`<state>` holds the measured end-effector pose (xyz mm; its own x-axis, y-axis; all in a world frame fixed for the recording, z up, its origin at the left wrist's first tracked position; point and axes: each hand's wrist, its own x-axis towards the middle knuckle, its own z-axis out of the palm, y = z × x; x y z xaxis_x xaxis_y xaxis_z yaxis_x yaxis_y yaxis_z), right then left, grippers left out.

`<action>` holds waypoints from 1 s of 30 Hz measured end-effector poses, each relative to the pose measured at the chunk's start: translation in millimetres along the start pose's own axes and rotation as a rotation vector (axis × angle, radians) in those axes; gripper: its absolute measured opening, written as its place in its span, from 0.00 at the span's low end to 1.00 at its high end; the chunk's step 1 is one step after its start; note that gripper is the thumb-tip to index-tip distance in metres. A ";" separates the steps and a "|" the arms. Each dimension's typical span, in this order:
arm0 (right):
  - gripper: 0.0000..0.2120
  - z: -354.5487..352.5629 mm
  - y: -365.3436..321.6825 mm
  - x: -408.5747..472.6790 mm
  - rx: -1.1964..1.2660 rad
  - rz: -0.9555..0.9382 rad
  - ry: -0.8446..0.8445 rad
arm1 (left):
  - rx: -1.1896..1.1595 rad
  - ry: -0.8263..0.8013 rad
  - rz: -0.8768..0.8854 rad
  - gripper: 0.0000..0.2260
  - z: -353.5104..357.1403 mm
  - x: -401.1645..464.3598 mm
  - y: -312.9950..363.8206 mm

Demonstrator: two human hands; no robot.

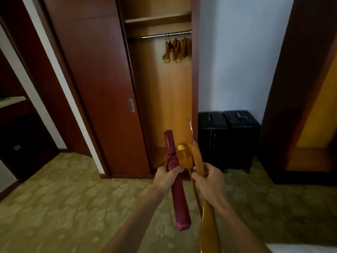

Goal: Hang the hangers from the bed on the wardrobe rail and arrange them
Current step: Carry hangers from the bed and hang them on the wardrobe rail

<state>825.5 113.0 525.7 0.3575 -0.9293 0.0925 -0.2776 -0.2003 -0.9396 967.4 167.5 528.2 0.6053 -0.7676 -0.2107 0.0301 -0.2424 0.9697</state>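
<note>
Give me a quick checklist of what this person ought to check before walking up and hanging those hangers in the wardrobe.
1. Left hand has a firm grip on the padded maroon hanger: ok.
2. Right hand holds the wooden hangers: ok, though how many cannot be told.
3. Metal hook is free and pointing up: ok for the one visible; the maroon hanger's hook cannot be told.
4. Wardrobe door is slid open: ok.
5. Rail has bare room left of the hung hangers: ok.
6. Carpet path to the wardrobe is unobstructed: ok.
</note>
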 end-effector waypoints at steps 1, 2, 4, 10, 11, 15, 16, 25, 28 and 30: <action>0.07 5.7 -2.2 29.9 -0.001 0.005 0.000 | 0.009 -0.009 -0.007 0.08 2.8 28.0 10.8; 0.07 11.2 -5.5 58.8 0.002 0.011 -0.002 | 0.026 -0.015 -0.015 0.09 4.1 54.4 22.0; 0.07 23.1 -15.5 115.9 -0.001 0.010 -0.014 | 0.060 -0.040 -0.020 0.12 1.5 105.1 44.2; 0.05 84.5 -49.8 265.8 0.030 -0.040 -0.123 | 0.065 0.040 -0.014 0.08 -39.6 245.2 88.1; 0.05 98.9 -55.4 287.1 0.045 -0.039 -0.136 | 0.057 0.053 -0.021 0.08 -50.3 266.5 91.6; 0.05 163.0 -77.1 367.4 0.101 -0.047 -0.193 | 0.037 0.095 -0.042 0.12 -98.4 349.5 96.8; 0.04 181.1 -79.0 387.3 0.108 -0.047 -0.207 | 0.038 0.109 -0.045 0.12 -110.1 372.4 97.3; 0.06 322.6 -121.6 566.9 0.093 -0.059 -0.185 | 0.064 0.079 0.027 0.09 -195.1 597.7 152.6; 0.06 343.2 -148.3 630.1 0.096 -0.067 -0.126 | 0.080 0.018 0.080 0.09 -206.7 663.2 191.5; 0.05 350.6 -164.6 666.8 0.104 -0.074 -0.086 | 0.077 0.000 0.096 0.13 -209.5 700.9 216.5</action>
<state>1422.2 -365.0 626.5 0.4501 -0.8823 0.1379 -0.1553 -0.2294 -0.9609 1564.8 -298.7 616.4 0.6028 -0.7892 -0.1172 -0.0891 -0.2125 0.9731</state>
